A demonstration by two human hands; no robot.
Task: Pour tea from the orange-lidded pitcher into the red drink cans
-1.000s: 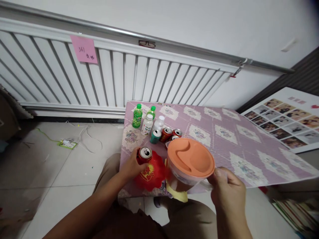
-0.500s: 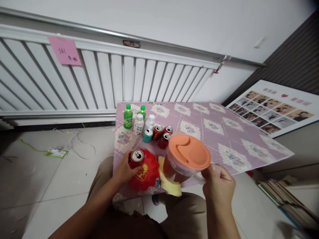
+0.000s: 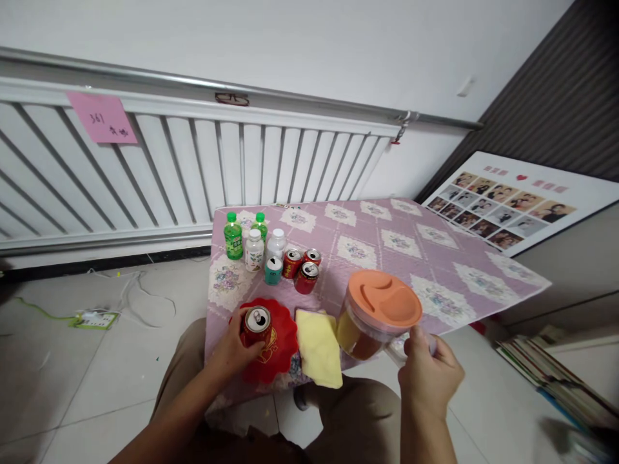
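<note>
My left hand [image 3: 231, 351] grips an opened red drink can [image 3: 256, 324] that stands on a red scalloped plate [image 3: 278, 345] at the near edge of the table [image 3: 435, 270]. My right hand [image 3: 428, 377] holds the handle of a clear pitcher [image 3: 372, 322] with an orange lid and brown liquid inside, low over the table's front edge. A yellow cloth [image 3: 316, 348] lies flat between the plate and the pitcher.
Two green bottles [image 3: 233, 236], two white bottles, a teal can [image 3: 273, 270] and red cans [image 3: 306, 277] cluster at the table's back left. A white radiator [image 3: 193, 167] runs behind. A photo board [image 3: 507, 203] leans at the right. Books [image 3: 546, 374] and a power strip [image 3: 91, 318] lie on the floor.
My right hand has carried the pitcher to the right and lower, uncovering the yellow cloth. The left hand still holds the can on the red plate. The view shifted rightward.
</note>
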